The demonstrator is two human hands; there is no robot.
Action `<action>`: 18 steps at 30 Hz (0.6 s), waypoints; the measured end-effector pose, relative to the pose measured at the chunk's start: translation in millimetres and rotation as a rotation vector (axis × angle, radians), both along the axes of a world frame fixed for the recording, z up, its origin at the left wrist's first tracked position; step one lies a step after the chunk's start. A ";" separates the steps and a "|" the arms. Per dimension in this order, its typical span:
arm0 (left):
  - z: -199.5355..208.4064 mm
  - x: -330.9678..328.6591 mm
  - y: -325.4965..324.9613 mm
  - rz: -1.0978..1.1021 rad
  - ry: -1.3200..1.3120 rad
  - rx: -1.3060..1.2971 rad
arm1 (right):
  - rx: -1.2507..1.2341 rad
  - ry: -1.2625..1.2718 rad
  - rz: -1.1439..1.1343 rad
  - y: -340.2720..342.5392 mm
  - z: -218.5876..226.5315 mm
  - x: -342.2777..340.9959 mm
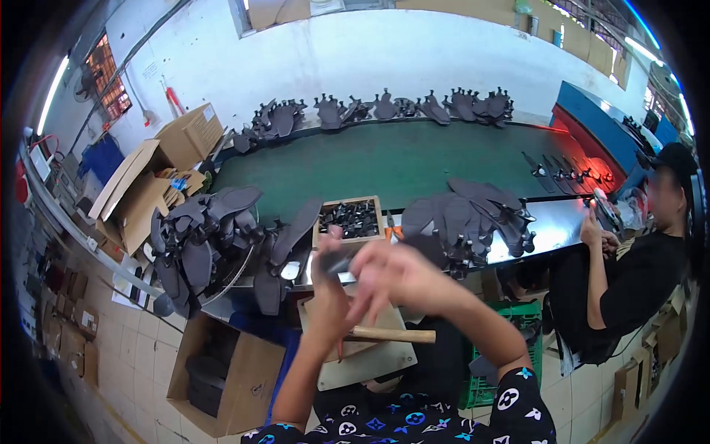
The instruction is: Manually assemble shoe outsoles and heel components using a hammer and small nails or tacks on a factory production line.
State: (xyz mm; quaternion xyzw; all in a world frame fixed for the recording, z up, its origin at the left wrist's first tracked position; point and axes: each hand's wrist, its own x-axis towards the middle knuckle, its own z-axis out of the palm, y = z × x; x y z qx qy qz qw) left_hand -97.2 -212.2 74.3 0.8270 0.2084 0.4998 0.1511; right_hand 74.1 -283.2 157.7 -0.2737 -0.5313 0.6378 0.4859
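In front of me, above the near edge of the bench, my left hand (pixel 330 285) is closed around a small dark piece (pixel 336 263), too blurred to name. My right hand (pixel 396 275) is beside it, its fingers bent toward the piece and smeared by motion, so its grip does not show. Below the hands, a wooden tool handle (pixel 396 335) lies across a pale board (pixel 370 362); its other end is hidden by my left hand. Just beyond, a wooden box (pixel 379 214) holds many small black parts. Dark grey sandal soles (pixel 466 214) are heaped to its right.
More grey sandals (pixel 200 237) pile up at left. A green conveyor belt (pixel 355 159) runs behind, with sandals lined along its far edge. At right, a person (pixel 629 259) sits working beside a red-lit blue machine (pixel 584 118). A cardboard box (pixel 251 370) and green crate (pixel 473 385) stand below.
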 end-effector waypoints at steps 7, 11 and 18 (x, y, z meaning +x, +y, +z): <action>26.1 -60.5 -54.5 0.066 0.000 -0.301 | 0.464 -0.503 -0.253 -29.2 -105.5 -30.0; -8.5 -57.8 -49.6 0.149 0.077 -0.700 | 0.701 -1.377 -0.736 -60.6 -142.4 -42.2; -33.4 -65.0 -62.4 -1.205 -0.884 -1.916 | 0.001 -1.374 -0.822 -157.7 -189.7 16.9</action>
